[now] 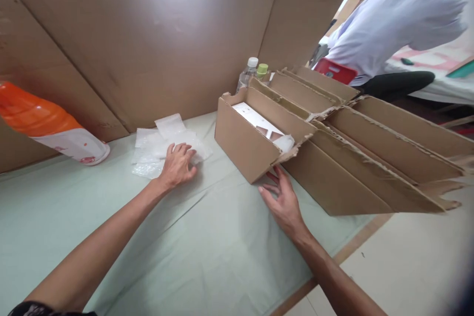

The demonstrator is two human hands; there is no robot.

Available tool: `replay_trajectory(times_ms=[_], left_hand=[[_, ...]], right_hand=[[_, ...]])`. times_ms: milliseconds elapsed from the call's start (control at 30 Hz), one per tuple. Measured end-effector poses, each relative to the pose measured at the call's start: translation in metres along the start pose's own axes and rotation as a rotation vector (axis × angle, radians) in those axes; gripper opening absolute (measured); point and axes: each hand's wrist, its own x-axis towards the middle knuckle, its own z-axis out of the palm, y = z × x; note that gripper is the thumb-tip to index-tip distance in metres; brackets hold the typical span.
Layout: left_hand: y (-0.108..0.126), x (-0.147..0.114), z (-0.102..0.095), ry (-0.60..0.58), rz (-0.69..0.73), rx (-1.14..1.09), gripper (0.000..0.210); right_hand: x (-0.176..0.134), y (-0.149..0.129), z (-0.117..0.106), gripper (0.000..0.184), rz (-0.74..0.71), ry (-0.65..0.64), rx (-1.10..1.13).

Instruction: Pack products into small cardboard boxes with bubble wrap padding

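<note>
My left hand (178, 165) is over the near right part of a pile of clear and white plastic bags (166, 140), some of them bubble wrap. Its fingers are spread and slightly curled, with nothing held between them. My right hand (283, 200) is at the near end of a small open cardboard box (237, 140). The fingers of that hand are apart and reach to the box's lower corner; their tips are partly hidden there. Inside the box lie white flat pieces (255, 117) and some crumpled translucent plastic (285, 143).
More open cardboard boxes (344, 177) stand to the right, by the table edge (365, 239). Behind them are a clear bottle (248, 74) and a green-capped one (262, 70). An orange and white bottle (55, 123) leans at left. Cardboard walls (166, 44) rise behind. A person (385, 24) sits at back right.
</note>
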Motion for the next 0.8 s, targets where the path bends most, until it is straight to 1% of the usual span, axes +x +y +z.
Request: replay_trajectory(times_ms=[33,100,167,233,333,400,533,667,733,800], left_hand=[[0.007,0.000,-0.002,0.026,0.009,-0.032,0.050],[0.026,0.010,0.002,0.046,-0.004,-0.202,0.065],[0.046,0.029,0.013,-0.008,-0.064,-0.459,0.079],[0.063,0.050,0.028,-0.076,-0.123,-0.684,0.092],[0.076,0.074,0.049,-0.101,-0.164,-0.900,0.102],[0.080,0.082,0.058,-0.093,-0.190,-0.980,0.104],[0.081,0.085,0.068,-0.074,-0.222,-1.023,0.105],[0.078,0.091,0.076,-0.086,-0.196,-1.036,0.108],[0.077,0.093,0.080,-0.104,-0.139,-0.920,0.104],[0.079,0.087,0.082,-0.126,-0.073,-0.734,0.094]], right_hand=[[0.008,0.001,0.004,0.075,-0.009,-0.013,0.007],[0.021,0.003,0.012,0.076,-0.023,-0.019,0.018],[0.030,0.007,0.018,0.075,-0.030,-0.013,0.025],[0.033,0.014,0.020,0.074,-0.041,-0.010,0.022],[0.033,0.024,0.021,0.072,-0.051,-0.010,0.015],[0.033,0.031,0.021,0.071,-0.046,-0.013,0.025],[0.035,0.040,0.021,0.069,-0.019,-0.019,0.097],[0.042,0.049,0.023,0.070,0.031,0.001,0.207],[0.047,0.054,0.024,0.070,0.046,0.018,0.245],[0.049,0.058,0.023,0.067,0.054,0.040,0.254]])
